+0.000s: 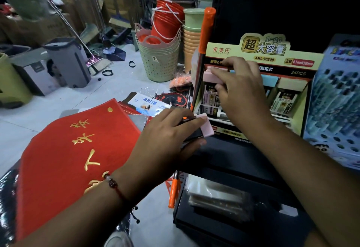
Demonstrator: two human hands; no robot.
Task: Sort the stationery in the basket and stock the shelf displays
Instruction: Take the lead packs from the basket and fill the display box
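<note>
A yellow display box (272,51) of pencil-lead refills stands on the dark shelf (229,155). My right hand (239,90) reaches into the box's upper left compartment and pinches a pink lead case (211,78) lying there. My left hand (169,131) is lower, by the shelf's front edge, and grips a small stack of cases with a pink case (206,127) outermost and dark ones under it. More refill cases (284,102) stand in the box's lower slots. No basket of stationery shows among them.
A blue pen display (335,98) stands right of the yellow box. An orange-capped pole (206,30) leans at the shelf's left edge. A red mat with gold characters (78,159) lies at the lower left. Stacked plastic baskets (157,55), red buckets and mop bins crowd the floor behind.
</note>
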